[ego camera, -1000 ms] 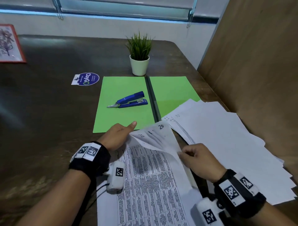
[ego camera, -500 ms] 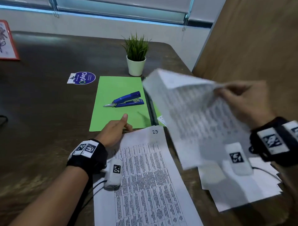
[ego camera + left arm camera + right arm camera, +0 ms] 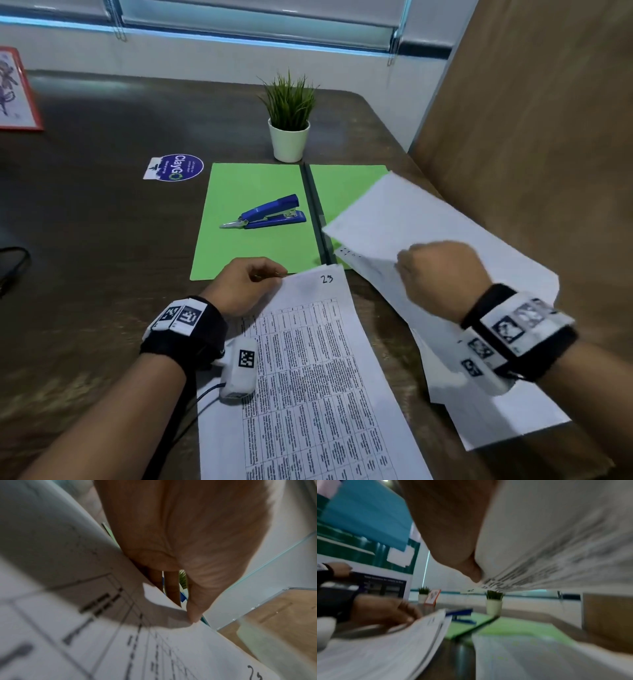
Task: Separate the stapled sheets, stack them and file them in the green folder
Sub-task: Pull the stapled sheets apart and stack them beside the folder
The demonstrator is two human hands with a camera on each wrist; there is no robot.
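A stapled stack of printed sheets [image 3: 308, 377], marked 23 at the top, lies in front of me. My left hand [image 3: 274, 275] pinches its top left corner; in the left wrist view the thumb [image 3: 192, 615] presses on that corner of the stack [image 3: 120, 649]. My right hand [image 3: 404, 263] grips one loose sheet [image 3: 383, 219], blank side up, low over a fanned pile of loose sheets [image 3: 513, 394] on the right. The green folder [image 3: 257, 192] lies open beyond both hands. The right wrist view shows the printed side of the held sheet [image 3: 547, 540].
A blue stapler [image 3: 270, 214] lies on the folder's left half. A small potted plant [image 3: 289, 116] stands behind the folder, with a round sticker [image 3: 174, 168] to its left. A wooden partition [image 3: 548, 137] borders the dark table [image 3: 85, 257] on the right.
My right hand has swung the torn-off sheet from mid-air down over the right pile, turning it blank side up. My left thumb has curled down onto the stack's corner.
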